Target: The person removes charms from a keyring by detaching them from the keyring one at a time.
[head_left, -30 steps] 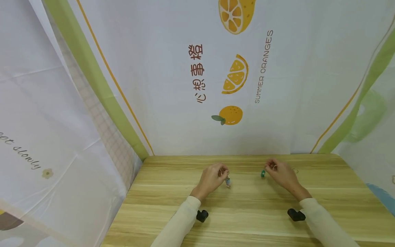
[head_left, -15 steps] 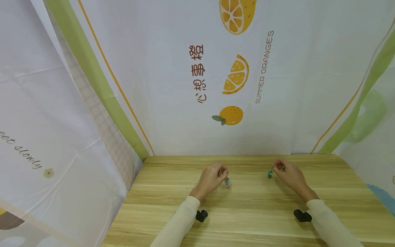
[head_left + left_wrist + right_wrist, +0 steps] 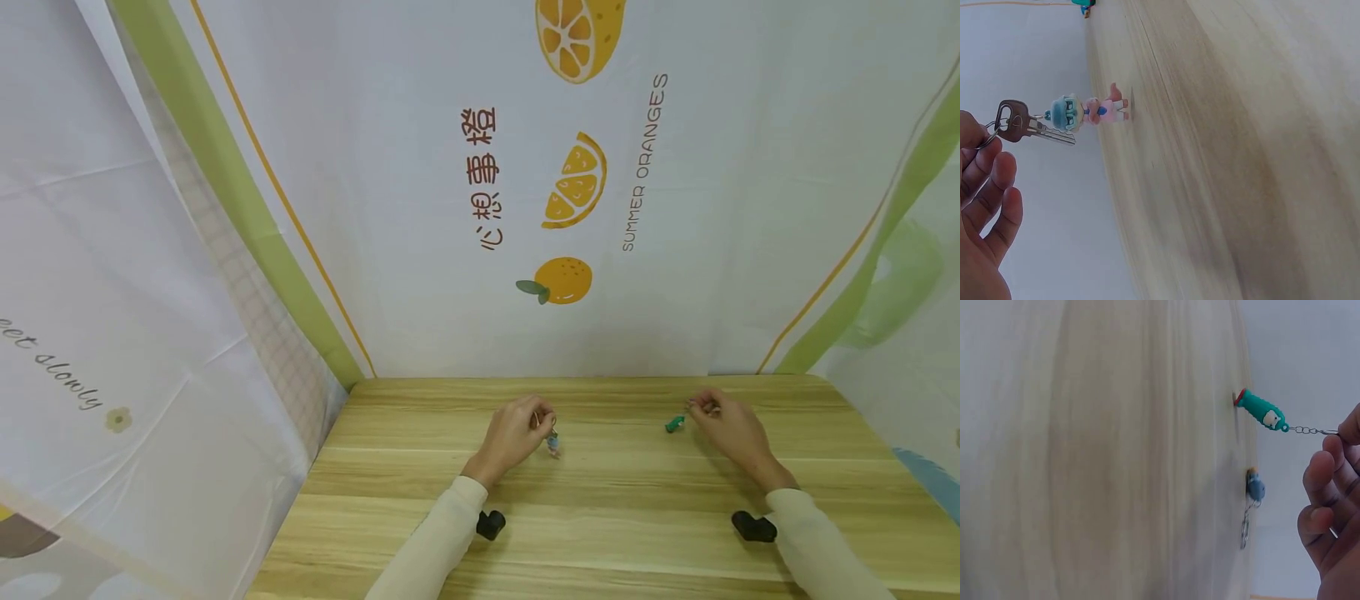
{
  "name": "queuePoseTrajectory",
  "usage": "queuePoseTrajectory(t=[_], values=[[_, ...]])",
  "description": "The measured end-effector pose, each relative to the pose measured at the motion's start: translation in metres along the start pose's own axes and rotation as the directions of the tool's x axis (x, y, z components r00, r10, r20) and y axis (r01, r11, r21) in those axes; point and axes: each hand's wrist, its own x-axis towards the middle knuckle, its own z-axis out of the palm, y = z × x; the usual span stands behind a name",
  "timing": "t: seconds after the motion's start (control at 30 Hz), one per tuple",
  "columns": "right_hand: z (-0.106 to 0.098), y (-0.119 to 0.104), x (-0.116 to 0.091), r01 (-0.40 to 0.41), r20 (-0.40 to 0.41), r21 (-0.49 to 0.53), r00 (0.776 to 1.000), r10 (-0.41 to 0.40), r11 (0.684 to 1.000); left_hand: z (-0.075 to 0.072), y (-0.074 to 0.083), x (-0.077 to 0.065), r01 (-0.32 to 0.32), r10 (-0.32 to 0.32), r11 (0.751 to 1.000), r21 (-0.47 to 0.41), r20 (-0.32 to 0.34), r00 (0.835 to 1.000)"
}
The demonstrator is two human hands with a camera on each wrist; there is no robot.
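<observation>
My left hand [image 3: 517, 429] pinches a metal ring at the left of the table. From that ring hang a brown-headed key [image 3: 1015, 122] and a small figurine charm [image 3: 1088, 112] with a teal cap and pink body. The charm's feet are right at the wooden surface. On the right, my right hand [image 3: 731, 425] pinches the end of a short chain between thumb and forefinger. A green keychain [image 3: 1261, 410] with a white face hangs from it at a slant, its red base close to the table. Beyond it lies a small blue keychain [image 3: 1256, 486] with its own chain and ring.
The wooden table [image 3: 600, 533] ends at the back against a white cloth [image 3: 420, 317] printed with oranges. Another printed cloth [image 3: 165, 275] hangs along the left side. Black wrist-worn pieces [image 3: 753, 527] stick out beside both sleeves.
My right hand has moved to the right, drawing the green keychain with it; the keychain now tilts where it hung upright. The left hand and its keychain have stayed in place.
</observation>
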Motion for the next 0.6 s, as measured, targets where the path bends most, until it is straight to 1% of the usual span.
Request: queuePoseTrajectory(t=[0.33,0.5,0.6], values=[[-0.004,0.022,0.0,-0.039,-0.013,-0.029,0.999,0.039,0.999,0.0,-0.002,0.001,-0.021,0.021,1.0,0.016,-0.018,1.0],[-0.007,0.031,-0.004,-0.061,-0.035,-0.047,0.998,0.06,0.997,-0.001,-0.002,0.0,-0.02,0.021,1.0,0.008,-0.025,0.999],[-0.01,0.036,-0.006,-0.076,-0.033,-0.053,0.997,0.075,0.996,-0.001,-0.002,0.0,-0.024,0.024,1.0,0.003,-0.031,0.999]])
